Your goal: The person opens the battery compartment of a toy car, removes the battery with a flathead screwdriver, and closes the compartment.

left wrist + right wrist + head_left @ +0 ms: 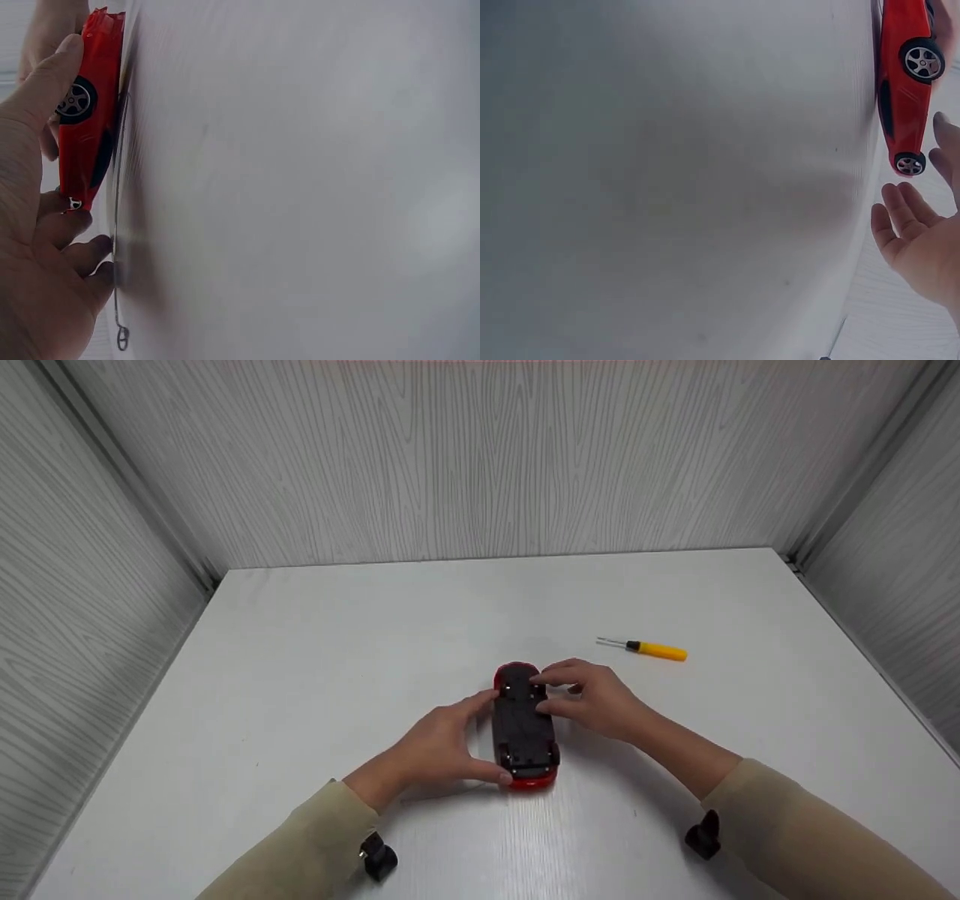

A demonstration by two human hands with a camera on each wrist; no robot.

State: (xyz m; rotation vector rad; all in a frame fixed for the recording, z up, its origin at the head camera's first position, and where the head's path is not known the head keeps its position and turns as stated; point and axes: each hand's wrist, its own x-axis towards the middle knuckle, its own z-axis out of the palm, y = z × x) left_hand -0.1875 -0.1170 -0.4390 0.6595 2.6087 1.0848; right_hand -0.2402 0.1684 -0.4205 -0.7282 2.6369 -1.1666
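Observation:
A red toy car (523,727) lies upside down on the white table, its black underside facing up. My left hand (439,746) grips it from the left, thumb at the near end and fingers by the far wheel. In the left wrist view that thumb lies along the red body (94,142), beside a wheel. My right hand (600,701) is at the car's right side, its fingers spread and loosely bent over the edge of the underside. The right wrist view shows its lower fingers (904,217) free, just past the car's end.
A screwdriver with a yellow handle (660,651) lies farther back on the right. A thin wire with a looped end (117,285) runs along the table (337,637) under the left hand. Grey wood-grain panels (465,457) enclose the back and sides.

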